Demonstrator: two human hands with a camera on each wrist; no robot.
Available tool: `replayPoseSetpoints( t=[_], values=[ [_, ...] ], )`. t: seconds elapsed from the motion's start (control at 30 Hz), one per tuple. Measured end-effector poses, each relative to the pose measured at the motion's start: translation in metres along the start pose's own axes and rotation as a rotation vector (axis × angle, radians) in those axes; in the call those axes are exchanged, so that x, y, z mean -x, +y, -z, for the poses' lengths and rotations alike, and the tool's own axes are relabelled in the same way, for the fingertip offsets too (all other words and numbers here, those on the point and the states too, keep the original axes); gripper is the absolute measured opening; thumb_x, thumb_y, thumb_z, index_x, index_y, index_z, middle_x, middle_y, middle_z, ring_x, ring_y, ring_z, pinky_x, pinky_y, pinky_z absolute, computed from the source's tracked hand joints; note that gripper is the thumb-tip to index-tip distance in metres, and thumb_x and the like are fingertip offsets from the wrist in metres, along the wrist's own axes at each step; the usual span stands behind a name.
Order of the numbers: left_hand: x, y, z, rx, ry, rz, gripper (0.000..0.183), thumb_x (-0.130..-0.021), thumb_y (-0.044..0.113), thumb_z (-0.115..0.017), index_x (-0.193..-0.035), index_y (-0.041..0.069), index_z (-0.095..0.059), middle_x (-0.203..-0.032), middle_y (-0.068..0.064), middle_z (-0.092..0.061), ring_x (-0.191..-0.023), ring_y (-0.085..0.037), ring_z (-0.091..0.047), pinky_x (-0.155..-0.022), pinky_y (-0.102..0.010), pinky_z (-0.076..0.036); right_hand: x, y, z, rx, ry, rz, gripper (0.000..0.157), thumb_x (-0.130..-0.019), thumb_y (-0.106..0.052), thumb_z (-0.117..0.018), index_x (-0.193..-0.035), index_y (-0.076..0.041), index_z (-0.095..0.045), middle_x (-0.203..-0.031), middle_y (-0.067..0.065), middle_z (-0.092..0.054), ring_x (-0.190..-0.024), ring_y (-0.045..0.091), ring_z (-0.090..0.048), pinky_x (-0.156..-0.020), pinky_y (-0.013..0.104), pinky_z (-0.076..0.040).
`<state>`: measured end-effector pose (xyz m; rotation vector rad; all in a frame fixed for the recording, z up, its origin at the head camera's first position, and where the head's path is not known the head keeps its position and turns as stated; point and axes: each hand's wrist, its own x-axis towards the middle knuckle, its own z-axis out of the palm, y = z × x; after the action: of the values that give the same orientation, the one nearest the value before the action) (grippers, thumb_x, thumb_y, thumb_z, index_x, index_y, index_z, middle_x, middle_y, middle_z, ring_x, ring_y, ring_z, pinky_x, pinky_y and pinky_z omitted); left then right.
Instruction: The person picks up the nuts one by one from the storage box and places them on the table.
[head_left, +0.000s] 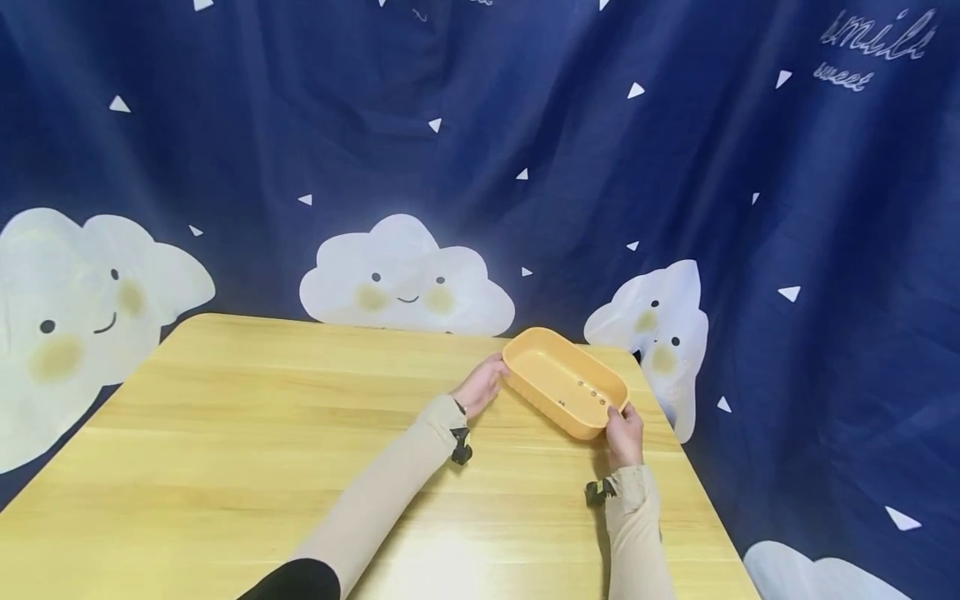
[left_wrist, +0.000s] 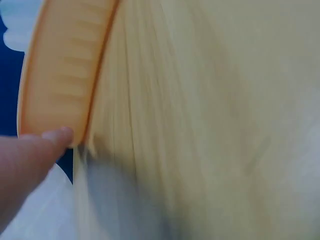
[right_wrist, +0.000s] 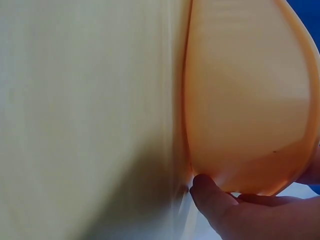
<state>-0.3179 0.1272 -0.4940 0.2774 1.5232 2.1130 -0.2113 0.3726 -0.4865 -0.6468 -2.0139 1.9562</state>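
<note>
An orange plastic storage basket [head_left: 543, 404], with rounded corners and ridged sides, sits at the far right of the wooden table. Several small dark marks show inside it, towards its right end. My left hand [head_left: 480, 385] holds the basket's left end; in the left wrist view a fingertip [left_wrist: 62, 135] presses the lower corner of the wall. My right hand [head_left: 625, 435] grips the near right end, thumb over the rim in the head view. From the right wrist, fingers [right_wrist: 210, 197] show at the bottom edge of the basket wall [right_wrist: 245, 95]. The basket hides the other fingers of both hands.
The wooden table [head_left: 262, 450] has its back and right edges close to the basket. Behind it hangs a dark blue curtain [head_left: 480, 125] with white clouds and triangles. A dark wrist camera [head_left: 461, 447] is strapped at the left cuff, another [head_left: 598, 492] at the right.
</note>
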Motion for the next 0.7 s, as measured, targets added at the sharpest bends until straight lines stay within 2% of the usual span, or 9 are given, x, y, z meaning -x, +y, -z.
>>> replayPoseSetpoints(
  t=[0.27, 0.5, 0.6, 0.7],
  values=[
    [0.027, 0.001, 0.009, 0.043, 0.007, -0.008, 0.074, -0.097, 0.015, -0.047, -0.162, 0.0, -0.018, -0.174, -0.017, -0.011, -0.163, -0.037, -0.008, -0.132, -0.058, -0.003, 0.0, -0.003, -0.001, 0.022, -0.057, -0.013, 0.055, -0.11, -0.008, -0.031, -0.161, 0.007, -0.019, -0.167, 0.03, -0.026, -0.15, 0.039, -0.035, -0.129, 0.046, -0.028],
    [0.036, 0.004, 0.015, 0.008, 0.06, 0.015, 0.064, -0.097, 0.017, -0.049, -0.156, -0.003, -0.032, -0.171, -0.018, -0.024, -0.16, -0.038, -0.02, -0.132, -0.056, -0.013, 0.0, -0.006, -0.001, 0.0, -0.089, -0.023, 0.055, -0.11, -0.009, -0.03, -0.161, 0.007, -0.018, -0.167, 0.029, -0.026, -0.152, 0.037, -0.033, -0.129, 0.045, -0.028],
    [0.034, 0.007, 0.022, -0.009, 0.096, 0.008, 0.059, -0.102, 0.023, -0.048, -0.153, -0.004, -0.036, -0.169, -0.02, -0.028, -0.158, -0.04, -0.024, -0.132, -0.054, -0.015, 0.0, -0.006, -0.004, -0.094, -0.082, -0.031, 0.058, -0.111, -0.014, -0.026, -0.162, 0.006, -0.006, -0.171, 0.026, -0.015, -0.158, 0.035, -0.024, -0.132, 0.042, -0.023],
    [0.029, 0.011, 0.03, -0.03, 0.121, -0.011, 0.061, -0.105, 0.031, -0.044, -0.156, -0.001, -0.032, -0.17, -0.021, -0.024, -0.159, -0.042, -0.02, -0.133, -0.056, -0.009, 0.001, -0.004, -0.01, -0.237, -0.073, -0.032, 0.06, -0.112, -0.018, -0.02, -0.161, 0.003, 0.008, -0.173, 0.021, 0.002, -0.161, 0.031, -0.009, -0.133, 0.038, -0.016]
  ],
)
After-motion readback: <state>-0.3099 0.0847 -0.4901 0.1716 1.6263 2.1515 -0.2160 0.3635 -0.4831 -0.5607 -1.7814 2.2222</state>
